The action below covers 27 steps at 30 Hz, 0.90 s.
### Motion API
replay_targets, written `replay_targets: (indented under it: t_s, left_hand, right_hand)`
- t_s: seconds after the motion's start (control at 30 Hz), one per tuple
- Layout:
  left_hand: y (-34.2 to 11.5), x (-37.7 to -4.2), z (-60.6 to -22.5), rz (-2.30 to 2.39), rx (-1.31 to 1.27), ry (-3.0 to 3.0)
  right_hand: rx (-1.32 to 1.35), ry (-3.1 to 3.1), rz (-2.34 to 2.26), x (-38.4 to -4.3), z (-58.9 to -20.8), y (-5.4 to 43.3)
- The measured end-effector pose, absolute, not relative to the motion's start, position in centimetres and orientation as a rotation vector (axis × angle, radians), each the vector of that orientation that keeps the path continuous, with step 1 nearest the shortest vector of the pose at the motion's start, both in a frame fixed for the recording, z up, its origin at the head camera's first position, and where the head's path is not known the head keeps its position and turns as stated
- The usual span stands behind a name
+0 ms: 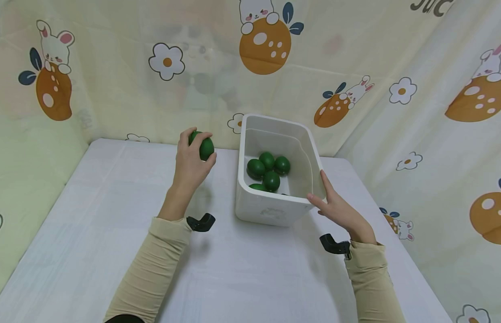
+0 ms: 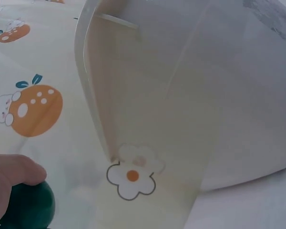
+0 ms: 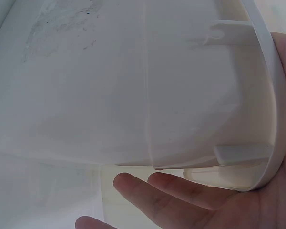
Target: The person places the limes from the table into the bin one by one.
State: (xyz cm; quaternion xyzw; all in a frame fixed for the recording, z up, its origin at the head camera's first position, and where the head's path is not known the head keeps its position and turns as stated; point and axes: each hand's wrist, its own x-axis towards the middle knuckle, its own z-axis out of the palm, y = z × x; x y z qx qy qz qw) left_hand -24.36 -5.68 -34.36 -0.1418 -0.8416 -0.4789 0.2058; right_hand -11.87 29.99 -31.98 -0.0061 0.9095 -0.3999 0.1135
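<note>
My left hand [image 1: 190, 163] grips a smooth, dark green egg-shaped fruit [image 1: 207, 149] above the table, left of a white plastic bin [image 1: 262, 207]. In the left wrist view the thumb presses on the green fruit [image 2: 31, 207] at the lower left. Inside the bin lie several similar green fruits [image 1: 271, 181]; its front wall partly hides some. At the bin's near right corner, my right hand [image 1: 339, 211] holds the rim, with the thumb over the front edge. The right wrist view shows fingers [image 3: 157, 202] reaching along the outside of the bin wall [image 3: 95, 105].
A white cloth covers the table [image 1: 242, 278]. Behind it and along both sides hangs a pale curtain [image 1: 125, 89] printed with rabbits, oranges and flowers. The bin stands near the table's back edge. Each wrist carries a black camera mount [image 1: 201, 222].
</note>
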Motion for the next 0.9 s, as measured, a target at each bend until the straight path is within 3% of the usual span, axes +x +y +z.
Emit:
replay_targets:
  t_s: [0.9]
  left_hand:
    - [-2.2, -22.6, -33.9, -1.294, -0.646, -2.100]
  right_hand:
    - [-0.030, 2.687, -1.164, -12.1, -32.2, 30.1]
